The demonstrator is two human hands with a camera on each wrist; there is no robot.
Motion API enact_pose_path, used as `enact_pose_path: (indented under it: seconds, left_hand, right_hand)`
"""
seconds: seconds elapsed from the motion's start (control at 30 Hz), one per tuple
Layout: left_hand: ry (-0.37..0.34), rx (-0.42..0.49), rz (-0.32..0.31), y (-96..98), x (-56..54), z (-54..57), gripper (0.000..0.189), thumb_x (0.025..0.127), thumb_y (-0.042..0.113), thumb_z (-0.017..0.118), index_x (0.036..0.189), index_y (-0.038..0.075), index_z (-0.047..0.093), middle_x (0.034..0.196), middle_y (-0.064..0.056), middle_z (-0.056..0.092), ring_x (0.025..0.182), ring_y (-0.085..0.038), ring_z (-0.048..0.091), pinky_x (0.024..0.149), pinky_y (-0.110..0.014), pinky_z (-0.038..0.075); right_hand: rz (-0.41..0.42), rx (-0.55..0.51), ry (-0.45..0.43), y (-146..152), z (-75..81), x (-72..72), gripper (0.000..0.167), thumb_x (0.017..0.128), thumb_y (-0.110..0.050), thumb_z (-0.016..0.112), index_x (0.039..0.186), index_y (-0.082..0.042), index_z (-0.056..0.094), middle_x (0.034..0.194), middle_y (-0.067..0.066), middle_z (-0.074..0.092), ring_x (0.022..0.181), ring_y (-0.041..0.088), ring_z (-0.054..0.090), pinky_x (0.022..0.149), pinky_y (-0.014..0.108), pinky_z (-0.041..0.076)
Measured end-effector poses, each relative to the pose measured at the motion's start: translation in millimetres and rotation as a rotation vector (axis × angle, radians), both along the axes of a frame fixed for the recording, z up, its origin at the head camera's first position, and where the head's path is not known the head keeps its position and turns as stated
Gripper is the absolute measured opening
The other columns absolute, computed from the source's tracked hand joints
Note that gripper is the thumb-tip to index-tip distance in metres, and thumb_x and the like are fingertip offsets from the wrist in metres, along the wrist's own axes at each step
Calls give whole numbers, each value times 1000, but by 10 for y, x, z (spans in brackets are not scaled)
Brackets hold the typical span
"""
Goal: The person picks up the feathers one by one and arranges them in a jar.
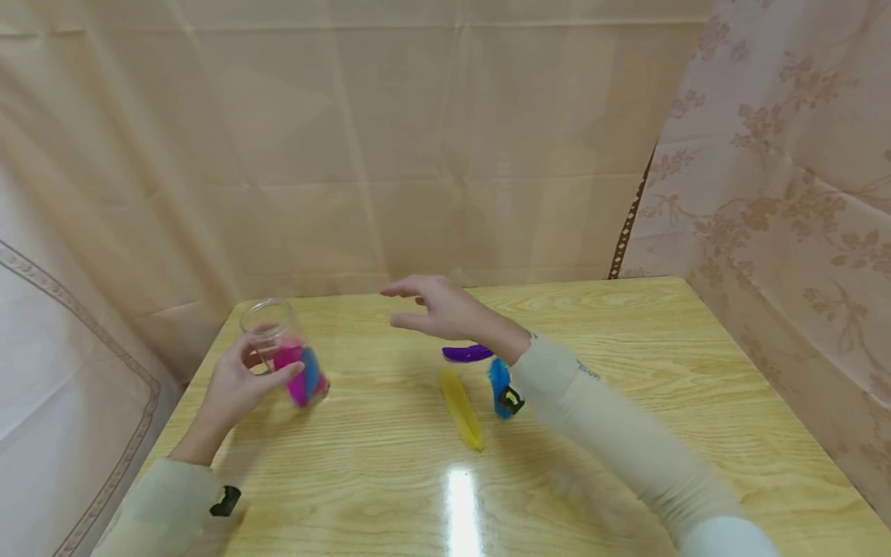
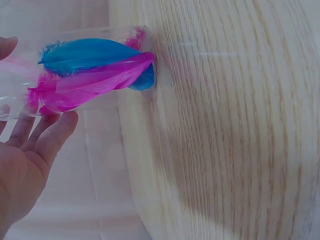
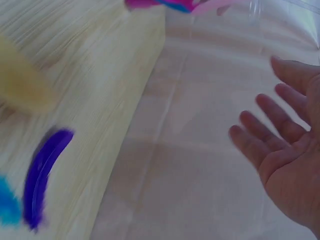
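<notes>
My left hand grips a clear jar at the left of the table, thumb on one side and fingers round the other. Inside the jar lie pink feathers and blue feathers. The jar leans, its round mouth toward the back left. Raised over the table's back part, my right hand holds nothing, its fingers spread apart from the thumb. Below its wrist lie a purple feather, a yellow feather and a blue feather, this last partly covered by the right wrist's camera mount.
The wooden table ends at a beige curtain along the back. A flowered cloth hangs at the right and a white cloth at the left. Light glares off the table's front middle.
</notes>
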State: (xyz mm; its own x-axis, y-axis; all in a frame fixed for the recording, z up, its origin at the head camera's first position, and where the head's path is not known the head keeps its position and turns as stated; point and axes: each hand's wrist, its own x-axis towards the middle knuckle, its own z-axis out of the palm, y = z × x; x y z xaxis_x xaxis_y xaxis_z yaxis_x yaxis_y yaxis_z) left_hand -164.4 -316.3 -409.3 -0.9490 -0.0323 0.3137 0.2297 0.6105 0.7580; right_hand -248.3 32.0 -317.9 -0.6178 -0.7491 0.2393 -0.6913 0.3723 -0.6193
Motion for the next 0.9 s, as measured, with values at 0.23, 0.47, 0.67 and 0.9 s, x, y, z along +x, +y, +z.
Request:
enact_pose_path:
  seconds: [0.23, 0.47, 0.67, 0.9]
  left_hand:
    - [9, 0, 3, -5, 18, -13, 69, 85, 21, 85, 143, 8, 50, 122, -16, 64, 106, -36, 63, 80, -11, 50]
    - [11, -1, 4, 11, 40, -13, 69, 85, 22, 85, 142, 7, 50, 123, -14, 64, 106, -33, 63, 82, -14, 52]
    - [21, -1, -1, 18, 49, -9, 69, 85, 21, 85, 143, 8, 50, 122, -12, 64, 106, -29, 63, 84, -17, 53]
    - [10, 1, -7, 5, 60, -13, 71, 85, 22, 85, 145, 10, 49, 124, -12, 64, 109, -33, 62, 85, -15, 52]
  right_hand:
    - [-62, 180, 97, 530, -268, 18, 49, 99, -25, 69, 143, -8, 57, 143, 10, 58, 135, 28, 51, 112, 44, 40]
    - [-51, 311, 178, 1039, -562, 111, 43, 94, -11, 74, 135, -2, 63, 135, 14, 62, 126, 33, 57, 104, 48, 47]
    - [94, 442, 140, 1316, -809, 243, 48, 92, -11, 76, 136, 0, 61, 144, 17, 55, 134, 38, 50, 108, 53, 42]
    - [201, 551, 213, 1396, -1013, 346, 59, 87, -24, 83, 138, -3, 61, 149, 15, 52, 138, 35, 46, 111, 49, 40]
